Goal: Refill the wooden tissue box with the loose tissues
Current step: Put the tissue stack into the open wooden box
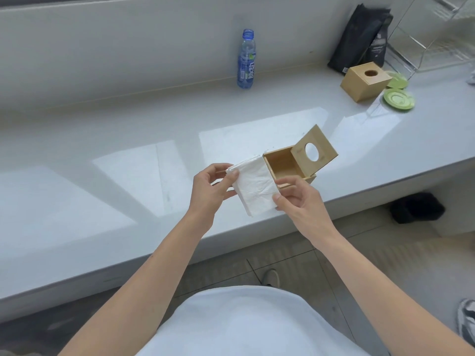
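Note:
A stack of white tissues (254, 186) is held between both hands just above the counter's front edge. My left hand (209, 188) pinches its upper left corner. My right hand (299, 199) grips its lower right edge. Directly behind the tissues stands the wooden tissue box (281, 164), open and empty inside. Its lid (314, 150), with a round hole, is tilted up on the right side.
The white counter (128, 188) carries a blue water bottle (246, 60) at the back, and a second closed wooden box (365, 80), green saucers (398, 98), a black bag (359, 39) and a clear rack (437, 34) at the far right. A dark object (416, 206) lies on the floor.

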